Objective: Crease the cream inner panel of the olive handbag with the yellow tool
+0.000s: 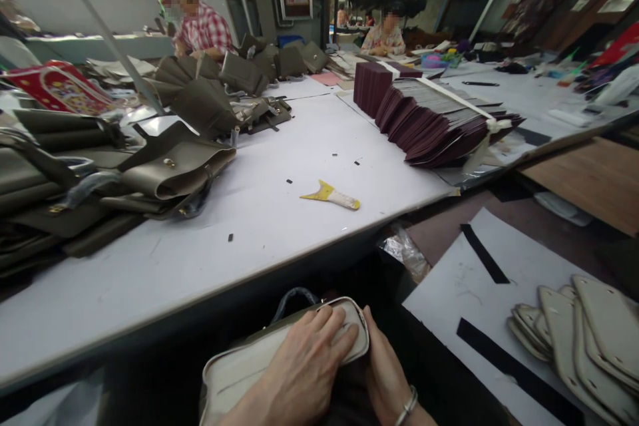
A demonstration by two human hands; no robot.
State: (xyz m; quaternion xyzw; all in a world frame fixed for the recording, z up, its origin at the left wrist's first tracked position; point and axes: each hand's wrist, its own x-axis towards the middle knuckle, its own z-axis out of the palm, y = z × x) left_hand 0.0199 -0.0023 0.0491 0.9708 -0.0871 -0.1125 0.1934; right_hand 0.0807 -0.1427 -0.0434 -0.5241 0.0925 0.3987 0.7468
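- Down below the near edge of the white worktop (279, 213), a pale grey bag panel (239, 369) lies across the person's lap, its rounded, piped corner pointing up and to the right.
- The left hand (304, 363) lies flat on top of that panel, fingers (334, 329) close together and stretched to the rounded corner, pressing rather than gripping.
- The right hand (384, 373), a bracelet at its wrist, cups the same corner from the right side; its fingertips are hidden behind the panel, so I cannot tell how tightly they close.
- A dark strap loop (294, 298) pokes up just behind the panel.
- By my reading, the piece is mid-way: edging is on, but it is not yet a finished bag like the olive ones (164, 173) heaped along the worktop's left edge.
- A yellow-handled scraper (330, 196) lies untouched near the worktop's middle.
- More pale panels (589, 339) wait stacked at the lower right, so plenty seems left.
- Maroon pieces (429, 123) are bundled at the far right edge.
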